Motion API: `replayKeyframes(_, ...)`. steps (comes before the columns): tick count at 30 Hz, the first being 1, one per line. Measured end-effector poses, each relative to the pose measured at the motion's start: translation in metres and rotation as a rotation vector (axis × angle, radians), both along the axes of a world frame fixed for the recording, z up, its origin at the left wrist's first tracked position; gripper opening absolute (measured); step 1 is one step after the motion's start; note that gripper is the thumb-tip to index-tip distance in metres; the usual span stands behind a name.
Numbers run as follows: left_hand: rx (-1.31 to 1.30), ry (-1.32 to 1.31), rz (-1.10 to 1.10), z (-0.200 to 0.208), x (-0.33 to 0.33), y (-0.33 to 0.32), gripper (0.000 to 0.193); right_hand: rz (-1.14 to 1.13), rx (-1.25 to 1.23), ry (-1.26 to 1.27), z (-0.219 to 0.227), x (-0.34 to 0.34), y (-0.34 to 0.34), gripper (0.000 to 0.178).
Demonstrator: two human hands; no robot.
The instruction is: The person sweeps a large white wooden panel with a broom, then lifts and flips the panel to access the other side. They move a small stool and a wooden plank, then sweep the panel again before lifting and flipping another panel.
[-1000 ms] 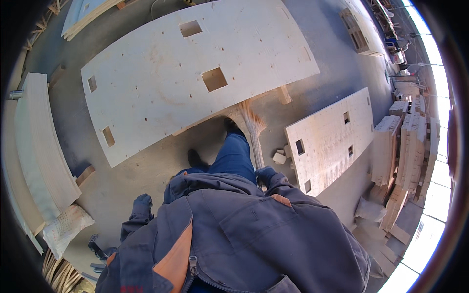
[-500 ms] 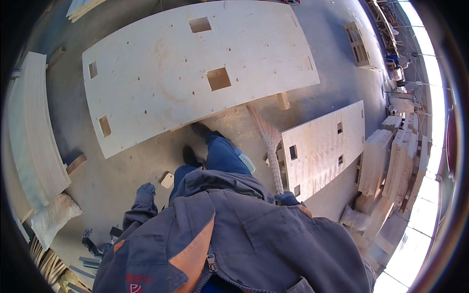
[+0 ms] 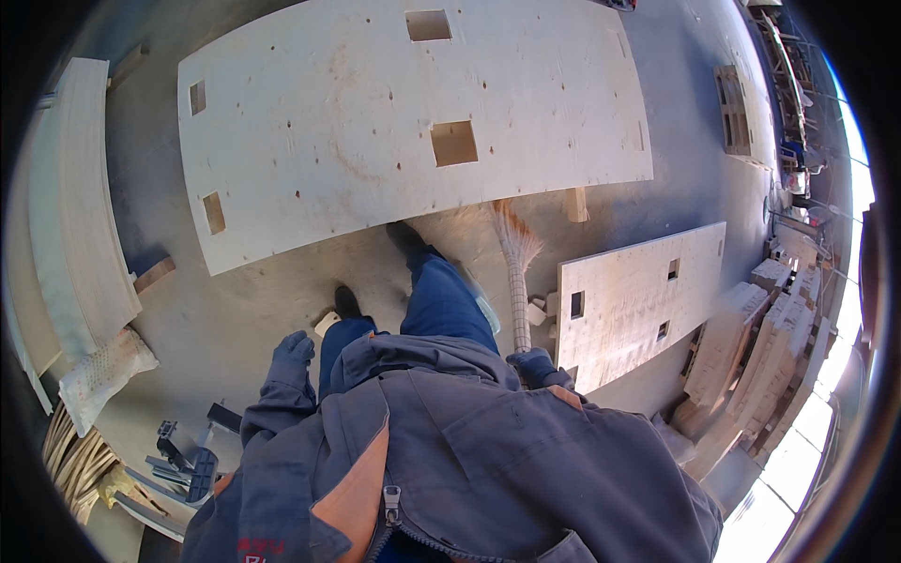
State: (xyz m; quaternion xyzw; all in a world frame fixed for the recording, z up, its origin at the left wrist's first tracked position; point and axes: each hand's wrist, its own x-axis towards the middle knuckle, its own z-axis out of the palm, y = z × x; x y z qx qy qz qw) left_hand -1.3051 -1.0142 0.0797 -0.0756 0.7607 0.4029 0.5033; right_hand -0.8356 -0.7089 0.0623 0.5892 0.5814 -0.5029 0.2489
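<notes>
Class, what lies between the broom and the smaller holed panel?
In the head view, small pale blocks lie on the floor between the broom and the smaller holed panel.

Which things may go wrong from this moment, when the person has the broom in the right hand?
The broom in the right hand could snag, as its bristle tips reach the near edge of the large panel. The broom might also knock the small blocks lying beside it. The pale block close to the left shoe could be a trip hazard.
</notes>
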Motion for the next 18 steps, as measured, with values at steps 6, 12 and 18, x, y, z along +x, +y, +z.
replayKeyframes(6, 0.093, 0.042, -0.058, -0.021, -0.007, -0.045, 0.038, 0.637, 0.049, -0.210, 0.014, -0.038, -0.042, 0.033)
replayKeyframes(12, 0.009, 0.045, 0.247, -0.046, -0.022, -0.226, 0.018, 0.358, 0.110, -0.414, 0.038, -0.094, -0.122, 0.051)
replayKeyframes(18, -0.119, -0.134, 0.130, -0.071, -0.014, -0.414, 0.021, 0.435, 0.081, -0.324, 0.018, -0.112, -0.192, 0.053)
